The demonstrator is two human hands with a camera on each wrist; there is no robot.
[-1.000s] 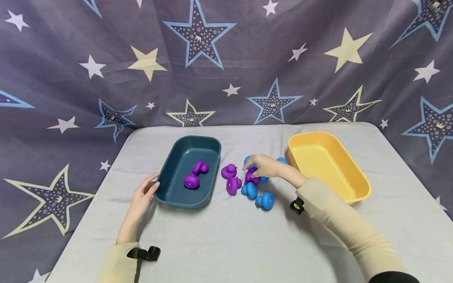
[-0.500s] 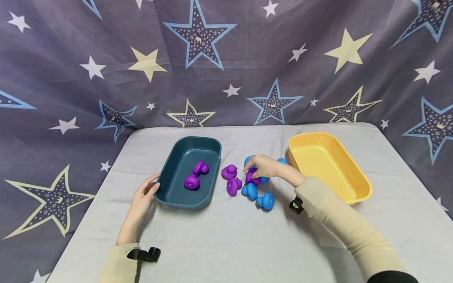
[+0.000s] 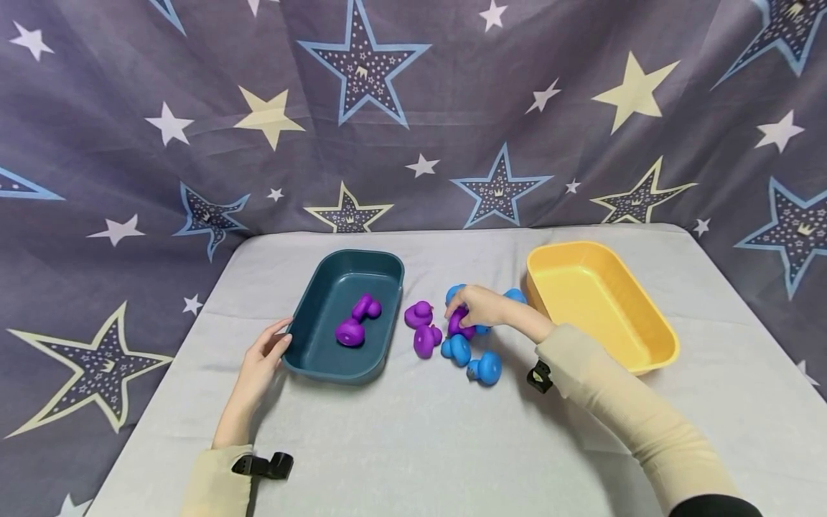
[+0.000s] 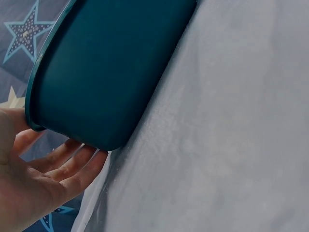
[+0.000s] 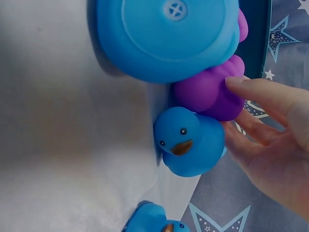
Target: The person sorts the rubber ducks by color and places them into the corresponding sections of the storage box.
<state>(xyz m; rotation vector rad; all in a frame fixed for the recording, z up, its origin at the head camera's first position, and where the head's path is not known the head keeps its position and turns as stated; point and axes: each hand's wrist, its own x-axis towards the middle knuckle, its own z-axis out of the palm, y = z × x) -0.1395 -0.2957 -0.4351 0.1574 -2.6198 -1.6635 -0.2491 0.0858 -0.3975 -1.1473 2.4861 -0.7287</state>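
My left hand rests its fairly straight fingers against the outer left side of the teal tub. In the left wrist view, fingertips touch the tub's wall. Two purple rubber ducks lie inside it. My right hand is over the group of ducks between the tubs and pinches a purple rubber duck that is among blue ones. The right wrist view shows the thumb on this purple duck, with the other fingers behind it, close to a blue duck.
Two more purple ducks lie left of the right hand. Several blue ducks lie around it, some partly hidden by the hand. A yellow tub stands on the right. A star-patterned cloth hangs behind the white-covered table.
The right hand has moved very slightly, its fingers drawing closer around the purple duck. The left hand and the tubs have stayed in place.
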